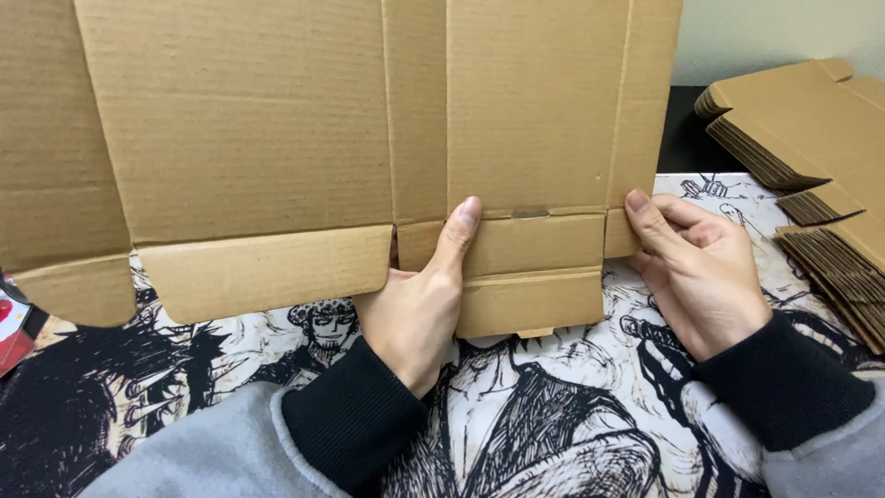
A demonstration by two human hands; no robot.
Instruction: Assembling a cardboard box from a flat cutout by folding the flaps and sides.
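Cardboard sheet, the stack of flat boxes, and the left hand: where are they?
cardboard sheet [249, 120], head view, on its broad middle panel.
stack of flat boxes [811, 175], head view, on its layered edges.
left hand [419, 300], head view, on its back.

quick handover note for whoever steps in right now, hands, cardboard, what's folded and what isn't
Left hand: thumb pressed on the flat cardboard box blank, gripping its lower edge.
Right hand: thumb on the blank's small side tab.
The blank is held unfolded over the black-and-white illustrated mat; the lower flaps look only slightly creased.
Left: all folding, apparently.
A stack of flat blanks lies at the right.
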